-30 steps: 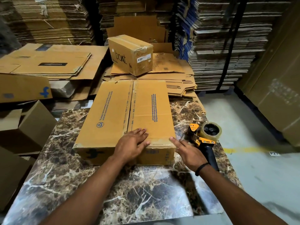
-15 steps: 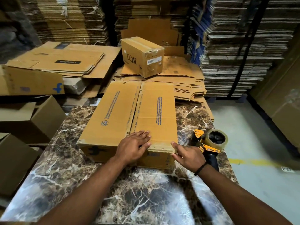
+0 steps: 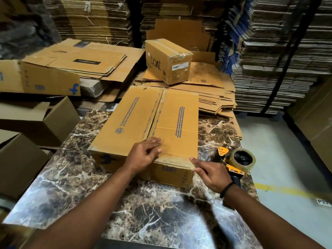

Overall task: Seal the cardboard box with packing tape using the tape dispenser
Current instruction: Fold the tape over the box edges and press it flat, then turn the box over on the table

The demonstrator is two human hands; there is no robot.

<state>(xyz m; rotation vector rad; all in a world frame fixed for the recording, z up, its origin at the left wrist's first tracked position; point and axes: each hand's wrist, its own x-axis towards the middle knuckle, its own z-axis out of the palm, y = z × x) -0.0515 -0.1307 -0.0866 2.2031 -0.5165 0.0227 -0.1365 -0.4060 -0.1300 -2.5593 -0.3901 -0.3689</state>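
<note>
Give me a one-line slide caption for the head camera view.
Both hands, left hand and right hand, press cardboard box flaps shut; tape dispenser waits alongside.

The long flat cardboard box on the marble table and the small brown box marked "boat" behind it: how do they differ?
The long flat cardboard box is low and wide; the small brown box marked "boat" is compact and taller. The long box's centre seam shows no tape; the small box has clear tape along its top. The long box lies on the marble table, the small one on flattened cardboard. Both are brown corrugated cardboard.
</note>
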